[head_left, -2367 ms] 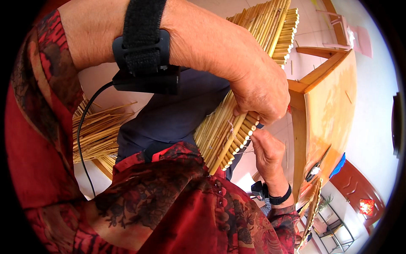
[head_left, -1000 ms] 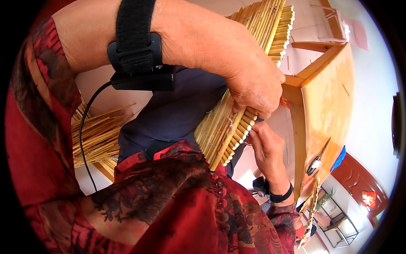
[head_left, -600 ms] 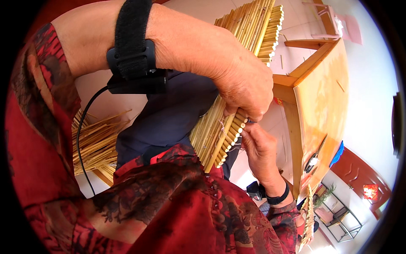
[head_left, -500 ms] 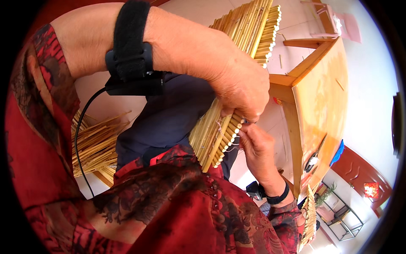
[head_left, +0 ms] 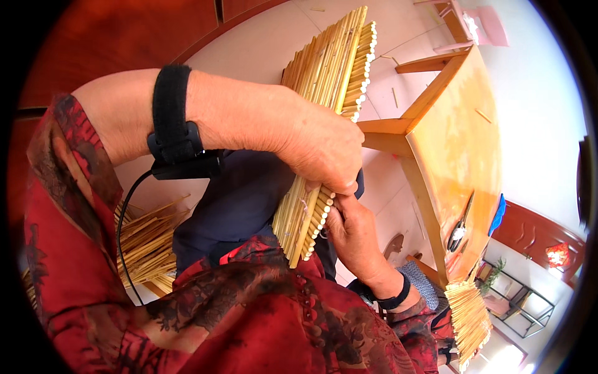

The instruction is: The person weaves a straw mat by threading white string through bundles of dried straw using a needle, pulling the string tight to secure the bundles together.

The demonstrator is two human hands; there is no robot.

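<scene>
A mat of bound yellow reeds (head_left: 329, 62) lies slanting over my dark-trousered lap, with cut ends along its right edge and pale thread on its near part. My left hand (head_left: 324, 153) is closed on the mat, its fingers curled over the right edge. Just below, my right hand (head_left: 352, 230) is closed against the underside of that edge; its fingertips are partly hidden, and what they hold I cannot make out.
A wooden table (head_left: 461, 124) at right holds scissors (head_left: 461, 221) and a blue object (head_left: 497, 212). Loose reeds (head_left: 143, 243) lie at left, more reeds (head_left: 467, 318) at lower right by another person's sleeve. A pink chair (head_left: 484, 22) and metal rack (head_left: 523, 302) stand beyond.
The view has shifted, showing more red panelling at upper left. Both hands and the mat sit further left and lower in view, still together. The lower-right reeds show more broadly.
</scene>
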